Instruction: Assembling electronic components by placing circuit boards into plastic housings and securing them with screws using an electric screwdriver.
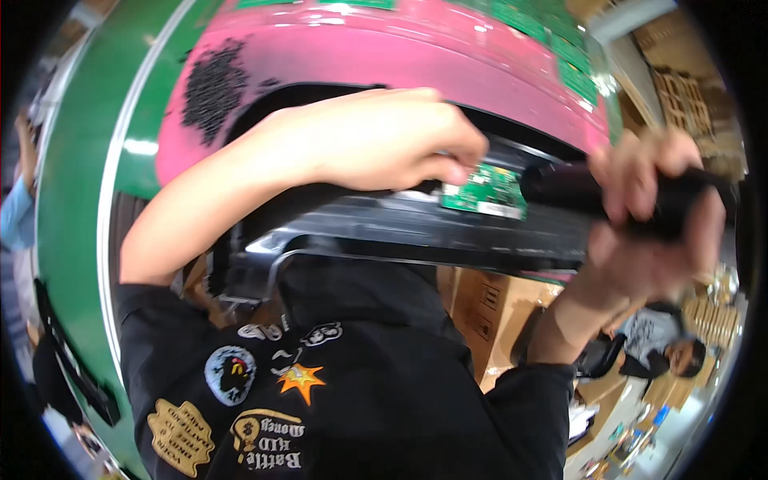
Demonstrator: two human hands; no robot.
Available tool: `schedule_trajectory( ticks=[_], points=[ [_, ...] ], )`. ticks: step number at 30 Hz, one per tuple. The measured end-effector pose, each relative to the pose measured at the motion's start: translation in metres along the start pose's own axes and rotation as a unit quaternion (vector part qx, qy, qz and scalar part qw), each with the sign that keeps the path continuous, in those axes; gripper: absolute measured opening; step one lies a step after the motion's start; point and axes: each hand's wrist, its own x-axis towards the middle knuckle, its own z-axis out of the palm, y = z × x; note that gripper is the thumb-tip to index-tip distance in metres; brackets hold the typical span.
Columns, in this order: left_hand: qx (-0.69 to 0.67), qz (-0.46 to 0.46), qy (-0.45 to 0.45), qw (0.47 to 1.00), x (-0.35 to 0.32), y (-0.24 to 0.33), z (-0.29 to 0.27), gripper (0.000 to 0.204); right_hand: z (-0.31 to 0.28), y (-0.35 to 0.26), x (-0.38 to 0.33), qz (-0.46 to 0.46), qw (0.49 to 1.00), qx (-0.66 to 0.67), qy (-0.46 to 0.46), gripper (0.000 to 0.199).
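The green board [500, 188] lies on the black shell [384, 222], long side running left-to-right, just right of the left hand [392, 140] — fingertips bunched (pinching what, I can't tell) — while the farther right hand [636, 178] wraps a black tool [560, 188].

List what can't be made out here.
All in the head view:
- Black handheld object: blurred and partly covered by the right hand's grip; its exact kind is unclear.
- Left hand's grip: its own fingers hide whether anything small is pinched.
- Circuit board: components too small and blurred; left end partly covered by the left fingers.
- Black casing: partly hidden by the left forearm.
- Green boards: cut off by the upper edge.
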Motion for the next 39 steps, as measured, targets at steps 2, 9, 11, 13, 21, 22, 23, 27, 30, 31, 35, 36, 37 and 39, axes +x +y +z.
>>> schedule_trajectory(
  ticks=[2, 9, 11, 13, 21, 22, 23, 27, 30, 31, 35, 36, 37, 39],
  points=[
    [-0.033, 0.051, 0.022, 0.998, 0.004, -0.007, 0.001, 0.014, 0.022, -0.005, -0.009, -0.016, 0.996, 0.087, -0.001, 0.04],
    [-0.049, 0.148, 0.301, 0.941, 0.002, -0.018, -0.004, 0.017, 0.094, 0.065, -0.028, 0.089, 0.953, 0.278, -0.079, 0.035],
    [-0.034, 0.127, 0.306, 0.943, -0.002, -0.016, -0.01, 0.018, 0.111, 0.096, -0.036, 0.052, 0.957, 0.273, -0.078, 0.038],
    [-0.024, 0.105, 0.31, 0.945, 0.002, -0.017, -0.01, 0.018, 0.124, 0.104, -0.044, 0.082, 0.966, 0.24, -0.044, 0.039],
    [0.004, 0.097, 0.255, 0.962, -0.002, -0.023, 0.0, 0.017, 0.088, 0.049, -0.03, 0.008, 0.972, 0.234, -0.034, 0.035],
    [0.041, 0.104, 0.244, 0.963, -0.004, -0.023, 0.001, 0.018, 0.086, 0.037, -0.027, -0.039, 0.975, 0.217, -0.009, 0.033],
    [0.071, 0.125, 0.222, 0.964, 0.001, -0.019, 0.002, 0.018, 0.075, 0.02, -0.026, -0.082, 0.978, 0.19, 0.01, 0.032],
    [0.104, 0.157, 0.187, 0.964, -0.003, -0.02, 0.006, 0.021, 0.041, -0.011, -0.021, -0.155, 0.98, 0.125, 0.003, 0.031],
    [0.005, 0.162, 0.15, 0.975, -0.002, -0.018, 0.007, 0.021, 0.037, -0.016, -0.022, -0.158, 0.983, 0.094, 0.013, 0.033],
    [-0.035, 0.155, 0.147, 0.976, -0.002, -0.016, 0.006, 0.02, 0.036, -0.016, -0.023, -0.161, 0.983, 0.082, 0.021, 0.034],
    [-0.083, 0.104, 0.115, 0.984, -0.003, -0.009, 0.001, 0.019, 0.028, -0.013, -0.022, -0.165, 0.983, 0.078, 0.005, 0.034],
    [-0.091, 0.084, 0.102, 0.987, -0.002, -0.009, 0.0, 0.019, 0.029, -0.011, -0.022, -0.172, 0.981, 0.086, -0.004, 0.035],
    [-0.091, 0.085, 0.1, 0.987, -0.002, -0.009, 0.0, 0.019, 0.029, -0.009, -0.021, -0.178, 0.979, 0.095, -0.013, 0.035],
    [-0.114, 0.071, 0.08, 0.988, 0.0, -0.01, 0.0, 0.018, 0.027, -0.011, -0.021, -0.173, 0.981, 0.085, -0.023, 0.036]
  ],
)
